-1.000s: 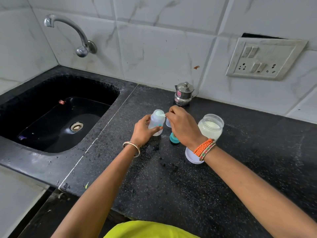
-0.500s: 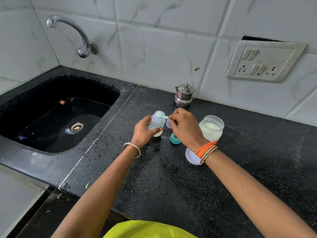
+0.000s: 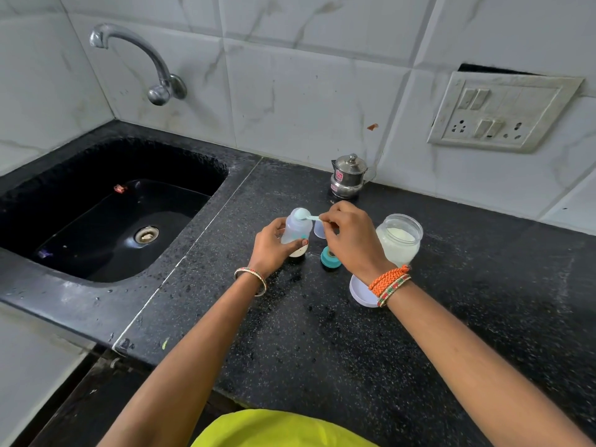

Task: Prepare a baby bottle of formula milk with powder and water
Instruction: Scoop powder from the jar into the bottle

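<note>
A clear baby bottle (image 3: 296, 229) stands upright on the black counter with a little pale powder at its bottom. My left hand (image 3: 269, 250) grips its lower body. My right hand (image 3: 350, 238) pinches the handle of a small light-blue scoop (image 3: 306, 215), whose bowl rests over the bottle's open mouth. An open jar of white formula powder (image 3: 400, 238) stands just right of my right hand. The bottle's teal ring (image 3: 329, 257) lies on the counter between my hands, and a clear cap (image 3: 319, 229) stands behind it.
The jar's white lid (image 3: 359, 290) lies partly under my right wrist. A small steel pot (image 3: 350, 177) stands at the wall behind the bottle. A black sink (image 3: 106, 221) with a wall tap (image 3: 138, 56) is on the left. A switch panel (image 3: 503, 111) is on the wall.
The scoop's bowl has shifted a little to sit over the bottle's mouth. Both hands have stayed nearly where they were.
</note>
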A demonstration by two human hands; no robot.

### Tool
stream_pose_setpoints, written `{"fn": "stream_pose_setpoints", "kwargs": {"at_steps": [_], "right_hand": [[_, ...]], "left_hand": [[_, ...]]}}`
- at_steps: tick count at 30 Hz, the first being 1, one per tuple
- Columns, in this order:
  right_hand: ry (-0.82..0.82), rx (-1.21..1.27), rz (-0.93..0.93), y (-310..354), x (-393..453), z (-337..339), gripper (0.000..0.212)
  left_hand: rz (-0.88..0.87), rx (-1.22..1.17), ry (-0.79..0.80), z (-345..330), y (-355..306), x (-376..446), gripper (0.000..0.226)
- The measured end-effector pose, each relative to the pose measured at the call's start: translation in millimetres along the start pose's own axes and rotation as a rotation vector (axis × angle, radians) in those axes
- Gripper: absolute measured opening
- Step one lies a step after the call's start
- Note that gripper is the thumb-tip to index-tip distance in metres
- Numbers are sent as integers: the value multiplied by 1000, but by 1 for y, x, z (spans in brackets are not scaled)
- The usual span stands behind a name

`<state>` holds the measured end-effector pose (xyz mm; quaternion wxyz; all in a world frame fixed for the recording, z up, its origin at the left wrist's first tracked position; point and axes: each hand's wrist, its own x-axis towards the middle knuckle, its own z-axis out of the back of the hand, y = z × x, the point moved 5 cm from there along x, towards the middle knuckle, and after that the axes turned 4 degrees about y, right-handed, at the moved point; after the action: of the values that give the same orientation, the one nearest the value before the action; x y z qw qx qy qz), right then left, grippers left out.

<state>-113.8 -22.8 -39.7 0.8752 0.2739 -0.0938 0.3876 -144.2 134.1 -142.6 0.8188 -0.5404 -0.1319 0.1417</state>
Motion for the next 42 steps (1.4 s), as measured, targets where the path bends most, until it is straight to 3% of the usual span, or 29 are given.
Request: {"fn": "stream_pose_setpoints", "kwargs": {"at_steps": [6, 11, 14, 17, 20, 23, 26, 29, 35, 38, 42], "right_hand": [[-39, 62, -47, -5, -2, 0, 17], [-129, 234, -219, -17, -3, 4, 12], [-148, 414, -387, -33, -4, 6, 12], [-174, 688, -584, -50, -9, 4, 15], [-275, 948, -731, -66, -17, 10, 17], [-433, 998, -820, -88, -29, 27, 13], [-506, 950, -852, -110, -44, 46, 14], [-536, 902, -869, -126, -61, 60, 15], [-580, 891, -905, -138, -74, 67, 16], [-594, 884, -922, -139, -70, 64, 17], [-636, 799, -932, -141, -67, 64, 17]], "left_hand": [[26, 2, 41, -4, 7, -2, 54], [56, -41, 55, -6, 11, -4, 53], [66, -29, 102, -6, 13, -5, 56], [84, -38, 175, -7, 11, -9, 79], [41, -92, 73, -6, -5, -13, 93], [-145, -70, -130, -9, -40, -22, 76], [-320, -59, -228, -21, -75, -27, 55], [-437, 137, -295, -38, -99, -22, 44], [-275, 698, -221, -54, -72, -4, 37], [-214, 602, -207, -42, -59, -1, 20], [-178, 512, -205, -33, -59, 4, 19]]}}
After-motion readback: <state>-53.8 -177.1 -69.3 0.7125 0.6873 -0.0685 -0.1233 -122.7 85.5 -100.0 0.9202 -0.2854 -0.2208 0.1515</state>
